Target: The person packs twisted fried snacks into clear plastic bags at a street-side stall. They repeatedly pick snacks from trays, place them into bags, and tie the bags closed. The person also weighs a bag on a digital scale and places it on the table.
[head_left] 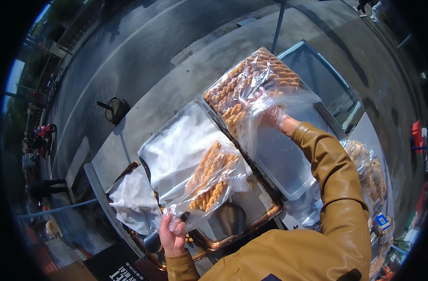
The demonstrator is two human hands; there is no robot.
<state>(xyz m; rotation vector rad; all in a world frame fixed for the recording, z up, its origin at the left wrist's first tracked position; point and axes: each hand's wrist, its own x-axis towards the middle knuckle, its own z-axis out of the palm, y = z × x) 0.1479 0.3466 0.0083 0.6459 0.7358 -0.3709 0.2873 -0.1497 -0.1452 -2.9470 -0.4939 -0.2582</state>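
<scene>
My left hand [173,232] pinches the edge of a clear plastic bag [196,200]. Several golden fried dough twists [208,196] lie in that bag, over a baking tray [263,191] with a browned rim. My right hand [270,114], under clear plastic, reaches over a metal tray [280,161] whose far part is filled with rows of dough twists [249,84]. Plastic film [266,70] covers many of these twists. The film and glare hide the right fingertips, so whether they grip a twist is unclear. A metal scoop [231,217] rests beside the bag.
White cloths [182,140] cover parts of the trays on the left. A blue-framed clear panel [316,77] adjoins the far tray. Bagged snacks [365,165] and a printed code card [382,222] are at right. Beyond the stall, a weighted bucket [117,109] stands on the pavement.
</scene>
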